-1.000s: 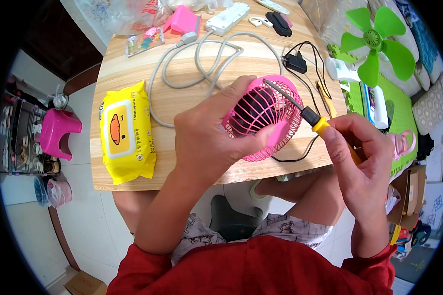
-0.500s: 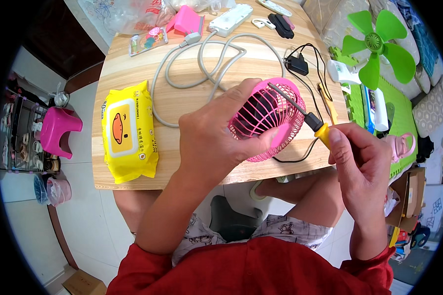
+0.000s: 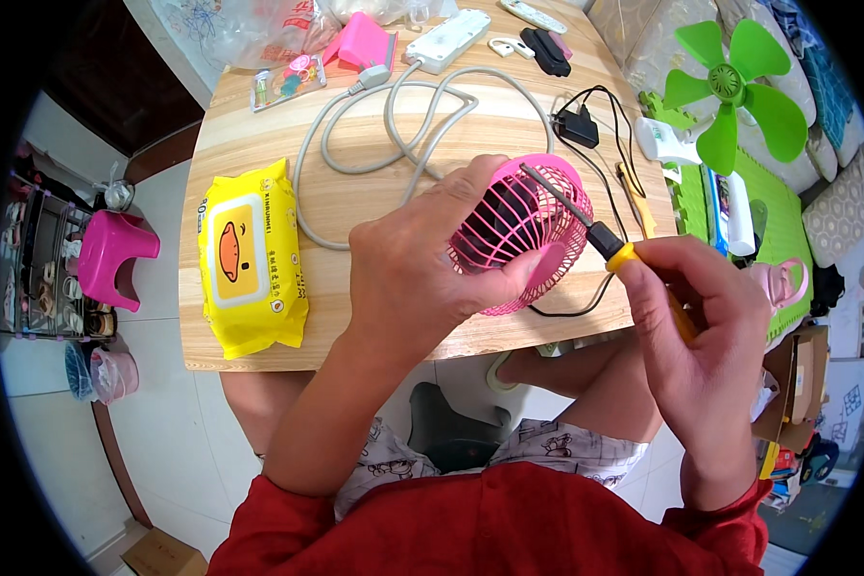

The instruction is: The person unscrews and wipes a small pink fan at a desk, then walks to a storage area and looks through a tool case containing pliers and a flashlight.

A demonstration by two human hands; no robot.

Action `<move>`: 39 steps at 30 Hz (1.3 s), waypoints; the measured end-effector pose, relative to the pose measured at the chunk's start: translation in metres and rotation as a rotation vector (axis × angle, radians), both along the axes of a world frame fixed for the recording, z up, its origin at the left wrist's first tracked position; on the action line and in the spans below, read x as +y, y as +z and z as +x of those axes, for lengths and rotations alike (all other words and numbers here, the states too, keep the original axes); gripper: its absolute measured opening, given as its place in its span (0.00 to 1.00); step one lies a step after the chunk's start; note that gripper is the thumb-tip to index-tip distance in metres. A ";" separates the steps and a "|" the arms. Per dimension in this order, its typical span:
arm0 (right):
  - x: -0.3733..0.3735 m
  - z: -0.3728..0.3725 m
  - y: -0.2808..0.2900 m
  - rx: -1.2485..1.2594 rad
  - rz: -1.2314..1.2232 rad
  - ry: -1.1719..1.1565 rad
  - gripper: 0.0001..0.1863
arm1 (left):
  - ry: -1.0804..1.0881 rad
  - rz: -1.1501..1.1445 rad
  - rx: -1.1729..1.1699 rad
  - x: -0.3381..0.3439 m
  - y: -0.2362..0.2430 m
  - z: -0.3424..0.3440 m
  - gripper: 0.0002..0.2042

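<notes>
My left hand (image 3: pixel 408 264) grips a pink mesh fan housing (image 3: pixel 552 254) from the left, thumb across its lower front; dark parts show inside the cage. My right hand (image 3: pixel 696 341) is closed round a screwdriver (image 3: pixel 602 240) with a yellow handle and black collar. Its long metal shaft reaches up-left across the cage to near the top rim; whether the tip is in contact or inserted I cannot tell. A thin black cable runs on the wooden table (image 3: pixel 355 326) behind the housing, and a yellow wipes pack (image 3: pixel 250 259) lies left of my left hand.
A white power strip (image 3: pixel 446 43) with coiled grey cord, a black adapter (image 3: pixel 576 125), a pink plastic piece (image 3: pixel 365 48) and plastic bags lie farther back. At right are green fan blades (image 3: pixel 730 86) and a green mat (image 3: pixel 787 317). A pink stool (image 3: pixel 115 259) stands left.
The housing and my left hand have shifted slightly right since a second ago. My right hand's fingers have shifted a little on the screwdriver's handle.
</notes>
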State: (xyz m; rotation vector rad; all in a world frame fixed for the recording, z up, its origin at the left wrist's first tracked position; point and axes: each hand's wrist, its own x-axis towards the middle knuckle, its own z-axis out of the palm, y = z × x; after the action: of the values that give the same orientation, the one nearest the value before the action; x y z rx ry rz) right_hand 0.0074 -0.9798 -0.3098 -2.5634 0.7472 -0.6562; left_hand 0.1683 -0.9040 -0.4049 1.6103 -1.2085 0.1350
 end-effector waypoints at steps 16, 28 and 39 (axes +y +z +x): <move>0.000 -0.002 -0.001 -0.009 0.190 -0.050 0.06 | -0.001 0.012 -0.072 0.000 0.003 0.000 0.29; -0.006 0.000 -0.011 -0.165 0.137 -0.034 0.09 | -0.047 -0.018 0.041 0.000 0.003 -0.001 0.28; -0.015 -0.023 -0.022 -0.232 0.008 -0.069 0.11 | -0.045 0.039 -0.037 0.002 0.011 -0.006 0.29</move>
State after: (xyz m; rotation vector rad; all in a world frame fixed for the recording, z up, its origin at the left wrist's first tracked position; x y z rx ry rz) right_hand -0.0152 -0.9952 -0.3314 -2.4091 0.7589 -0.9506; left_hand 0.1626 -0.9025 -0.3941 1.6198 -1.2818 0.1136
